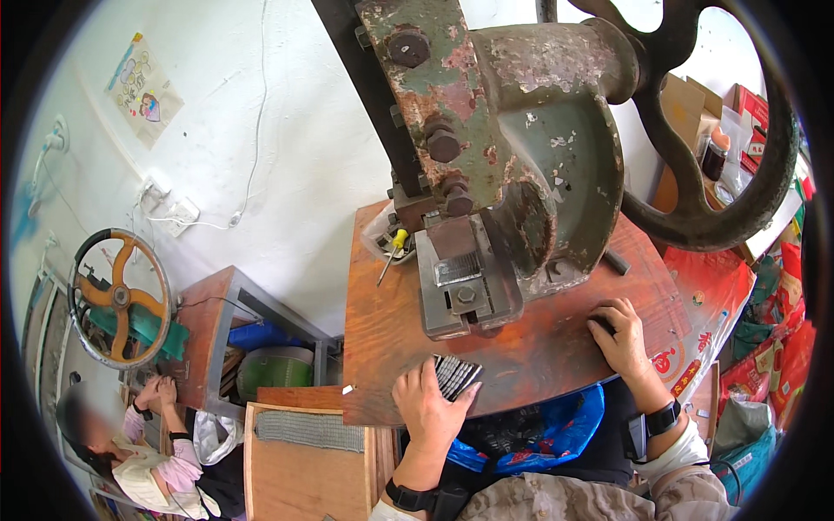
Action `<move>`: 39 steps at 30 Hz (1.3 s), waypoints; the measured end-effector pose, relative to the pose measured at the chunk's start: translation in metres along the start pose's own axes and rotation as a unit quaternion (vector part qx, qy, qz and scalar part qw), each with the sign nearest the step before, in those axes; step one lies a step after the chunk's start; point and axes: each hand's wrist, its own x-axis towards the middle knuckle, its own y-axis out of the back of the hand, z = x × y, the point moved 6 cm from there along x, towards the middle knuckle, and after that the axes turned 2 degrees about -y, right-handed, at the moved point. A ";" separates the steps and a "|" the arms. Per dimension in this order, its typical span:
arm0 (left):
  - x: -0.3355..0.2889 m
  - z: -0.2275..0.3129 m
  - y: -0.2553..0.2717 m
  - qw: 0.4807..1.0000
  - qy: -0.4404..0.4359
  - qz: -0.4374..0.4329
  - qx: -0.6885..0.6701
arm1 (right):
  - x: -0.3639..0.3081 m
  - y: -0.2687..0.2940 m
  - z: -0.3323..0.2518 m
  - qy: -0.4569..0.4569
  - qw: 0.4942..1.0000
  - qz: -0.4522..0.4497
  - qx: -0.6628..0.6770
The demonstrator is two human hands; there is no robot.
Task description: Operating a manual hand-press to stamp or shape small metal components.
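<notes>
My left hand [426,404], at the near edge of the wooden worktop [382,313], grips a small stack of ridged grey metal strips [456,375] between thumb and fingers. To its right, my right hand [618,337] rests on the wood with the fingers curled in. Something dark shows under those fingers, too hidden to name. Beyond both hands stands a worn green screw press [473,113]. On its steel die block [469,295] lies a ridged metal piece [457,269], near a bolt.
A blue bag [591,417] of dark pieces hangs below the worktop edge. A board [308,469] at left carries a ridged grey strip [310,431]. A yellow-handled screwdriver [398,241] leans in a tub behind the die. The press's large handwheel [743,230] reaches right. Another person [165,460] works at far left.
</notes>
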 end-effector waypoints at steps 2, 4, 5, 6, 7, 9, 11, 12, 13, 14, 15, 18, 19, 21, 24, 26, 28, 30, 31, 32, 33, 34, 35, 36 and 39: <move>0.000 0.000 -0.003 1.000 0.014 -0.011 0.007 | -0.001 0.000 0.000 0.002 1.000 0.006 0.003; 0.000 0.000 -0.001 0.999 0.014 0.022 -0.034 | -0.001 0.001 0.000 0.009 1.000 0.008 0.005; -0.001 0.000 0.000 0.999 0.010 0.024 -0.030 | -0.001 0.001 0.000 0.004 1.000 0.007 0.004; -0.003 -0.001 0.000 0.999 0.007 0.023 -0.035 | -0.002 0.000 0.000 0.000 1.000 0.005 0.002; -0.003 -0.002 0.000 0.999 0.003 0.024 -0.043 | -0.001 0.000 0.000 0.000 1.000 0.007 0.002; -0.004 -0.003 0.002 0.999 0.003 0.024 -0.045 | -0.001 -0.001 -0.002 0.008 1.000 0.003 -0.002; -0.004 -0.004 0.003 0.998 0.006 0.026 -0.051 | -0.001 -0.001 -0.003 0.014 1.000 0.006 -0.002; -0.003 -0.004 0.003 0.999 0.002 0.015 -0.041 | -0.001 -0.001 -0.003 0.018 1.000 0.008 0.000; -0.002 -0.004 0.003 0.999 -0.001 0.006 -0.031 | -0.001 -0.001 -0.003 0.018 1.000 0.008 0.000; -0.002 -0.003 0.004 1.000 -0.001 0.006 -0.030 | -0.001 -0.001 -0.003 0.018 1.000 0.010 -0.003; -0.001 -0.004 0.004 1.000 0.002 0.002 -0.027 | -0.001 -0.001 -0.003 0.017 1.000 0.010 -0.006; -0.001 -0.002 0.005 0.999 0.008 0.001 -0.034 | -0.002 -0.001 -0.003 0.017 1.000 0.008 -0.014; -0.002 -0.002 0.005 0.999 0.013 0.003 -0.045 | -0.002 -0.001 -0.004 0.018 1.000 0.007 -0.014; -0.004 0.001 0.006 0.999 0.010 0.010 -0.042 | -0.003 -0.002 -0.005 0.022 0.999 0.008 -0.022; -0.004 0.000 0.007 0.999 0.012 0.014 -0.045 | -0.003 -0.001 -0.008 0.034 0.999 0.015 -0.020; -0.002 -0.002 0.008 0.998 0.016 0.013 -0.052 | -0.003 -0.002 -0.009 0.033 0.999 0.018 -0.026; 0.001 -0.006 0.003 0.999 0.029 -0.029 -0.025 | -0.003 -0.002 -0.009 0.031 0.999 0.021 -0.030; 0.003 -0.006 0.001 0.999 0.032 -0.030 -0.020 | -0.004 -0.001 -0.010 0.035 0.998 0.029 -0.032; 0.003 -0.005 0.000 0.999 0.033 -0.022 -0.012 | -0.004 -0.001 -0.010 0.035 0.998 0.030 -0.035; 0.003 -0.004 -0.005 0.998 0.038 -0.041 -0.013 | -0.004 -0.001 -0.010 0.034 0.998 0.026 -0.042; 0.004 -0.001 -0.006 0.999 0.036 -0.025 0.012 | -0.005 -0.001 -0.009 0.030 0.998 0.021 -0.050; 0.004 0.001 -0.008 0.998 0.041 -0.022 0.037 | -0.005 -0.001 -0.009 0.027 0.998 0.021 -0.051; 0.006 0.002 -0.008 0.999 0.032 -0.015 0.036 | -0.005 0.000 -0.010 0.031 0.998 0.025 -0.045; 0.006 -0.001 -0.005 0.998 0.051 0.006 -0.034 | -0.005 0.000 -0.011 0.038 0.998 0.027 -0.037; 0.000 -0.028 0.000 0.891 0.224 0.022 -0.395 | -0.005 0.002 -0.011 0.036 0.998 0.035 -0.036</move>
